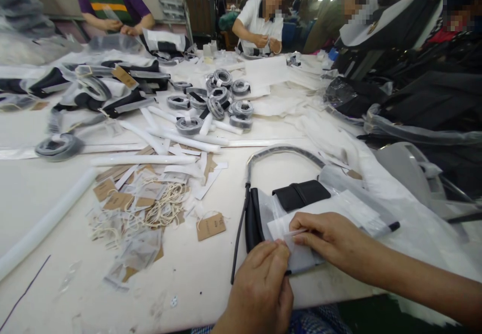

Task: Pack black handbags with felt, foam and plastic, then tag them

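- White and mostly bare on the near-left table (196, 279), with room to move there.
- Tighter around the hands, with the near edge (324, 299) close by and white sheeting (401, 213) crowding from the right.
- Pinching clear film (294, 232) with the right hand (331, 238); pressing fingertips together on it with the left hand (259, 273).
- Working over the wrapped black bag (255, 218), placed under the fingertips and stretching farther off.

Left fingers (266, 259) curled, right fingers (308, 221) pinched, near
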The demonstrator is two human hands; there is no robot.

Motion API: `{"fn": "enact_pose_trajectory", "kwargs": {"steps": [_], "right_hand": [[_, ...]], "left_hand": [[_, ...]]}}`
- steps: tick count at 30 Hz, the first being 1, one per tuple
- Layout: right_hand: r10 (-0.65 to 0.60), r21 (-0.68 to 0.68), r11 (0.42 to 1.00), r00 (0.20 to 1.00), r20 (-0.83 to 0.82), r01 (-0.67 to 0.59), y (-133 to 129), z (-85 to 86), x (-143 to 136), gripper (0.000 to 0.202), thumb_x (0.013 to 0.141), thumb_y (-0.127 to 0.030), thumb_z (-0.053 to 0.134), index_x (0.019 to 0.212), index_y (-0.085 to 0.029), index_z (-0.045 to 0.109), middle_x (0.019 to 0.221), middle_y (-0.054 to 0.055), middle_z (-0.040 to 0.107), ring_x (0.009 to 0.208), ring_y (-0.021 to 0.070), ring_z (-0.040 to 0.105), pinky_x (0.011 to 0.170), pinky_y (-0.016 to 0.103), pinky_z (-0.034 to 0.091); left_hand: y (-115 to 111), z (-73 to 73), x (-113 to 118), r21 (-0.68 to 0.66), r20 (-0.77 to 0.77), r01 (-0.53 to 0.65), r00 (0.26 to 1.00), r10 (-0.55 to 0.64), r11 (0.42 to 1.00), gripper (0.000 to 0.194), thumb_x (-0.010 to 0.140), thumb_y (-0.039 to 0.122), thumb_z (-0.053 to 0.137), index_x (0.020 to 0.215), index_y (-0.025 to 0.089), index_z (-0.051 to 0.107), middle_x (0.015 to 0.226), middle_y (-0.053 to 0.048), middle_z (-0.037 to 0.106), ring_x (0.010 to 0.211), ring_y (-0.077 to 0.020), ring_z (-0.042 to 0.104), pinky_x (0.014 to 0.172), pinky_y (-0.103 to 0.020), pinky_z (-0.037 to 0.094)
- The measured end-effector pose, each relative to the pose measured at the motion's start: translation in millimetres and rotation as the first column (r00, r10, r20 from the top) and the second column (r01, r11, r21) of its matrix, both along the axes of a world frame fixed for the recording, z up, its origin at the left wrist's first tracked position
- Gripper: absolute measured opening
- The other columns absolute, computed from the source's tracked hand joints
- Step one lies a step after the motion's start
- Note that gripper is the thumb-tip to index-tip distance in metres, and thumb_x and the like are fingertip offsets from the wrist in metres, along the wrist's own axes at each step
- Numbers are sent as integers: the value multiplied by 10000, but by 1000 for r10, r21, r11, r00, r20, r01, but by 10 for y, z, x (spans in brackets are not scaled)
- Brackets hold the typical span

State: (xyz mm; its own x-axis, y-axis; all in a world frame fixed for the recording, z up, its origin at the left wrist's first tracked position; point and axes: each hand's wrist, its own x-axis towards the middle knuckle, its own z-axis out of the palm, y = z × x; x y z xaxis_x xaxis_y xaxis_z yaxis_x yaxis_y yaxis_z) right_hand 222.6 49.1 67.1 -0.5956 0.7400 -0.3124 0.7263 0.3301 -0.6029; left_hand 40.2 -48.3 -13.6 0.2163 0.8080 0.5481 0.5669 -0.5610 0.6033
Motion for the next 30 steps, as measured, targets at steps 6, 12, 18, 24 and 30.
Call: {"fn": "enact_pose_trajectory", "kwargs": {"steps": [6,12,18,24,30], "right_hand": [[45,194,981,986,-159,-13,49,-191,0,116,908,-180,629,808,-211,680,934,11,658,906,167,593,811,294,429],[-93,96,990,990,-101,103,99,-278,-25,93,828,-156,716,757,-217,714,856,-8,658,803,149,615,736,284,447],[-72,133,988,997,-41,77,88,-259,-69,96,827,-160,720,779,-205,650,915,-22,635,759,128,582,709,268,413],[-74,229,971,996,40,63,73,-278,-57,118,849,-171,667,923,-209,583,810,-30,575,670,138,527,632,266,367],[-56,286,957,998,20,48,65,-328,-67,56,900,-180,608,935,-203,571,872,-10,602,720,145,551,671,267,397]], "left_hand": [[32,-20,-39,41,-83,75,994,-71,996,434,805,58,434,1186,92,639,1178,-97,718,1113,-217,661,1038,-350,533],[-3,-57,-60,59,-99,60,994,-54,996,432,812,62,432,1187,77,645,1210,-126,704,1131,-231,662,1010,-359,556],[-28,-48,-47,44,-29,6,1000,-5,999,383,800,80,521,1163,94,643,1184,-149,703,1117,-227,665,982,-340,574],[-14,0,-31,70,-185,32,983,-19,997,419,876,185,544,1282,102,603,1348,-186,610,1245,-268,594,978,-362,577],[-63,-46,53,140,-369,5,928,47,990,426,941,279,529,1298,54,585,1364,-145,617,1300,-301,551,996,-374,570]]}}
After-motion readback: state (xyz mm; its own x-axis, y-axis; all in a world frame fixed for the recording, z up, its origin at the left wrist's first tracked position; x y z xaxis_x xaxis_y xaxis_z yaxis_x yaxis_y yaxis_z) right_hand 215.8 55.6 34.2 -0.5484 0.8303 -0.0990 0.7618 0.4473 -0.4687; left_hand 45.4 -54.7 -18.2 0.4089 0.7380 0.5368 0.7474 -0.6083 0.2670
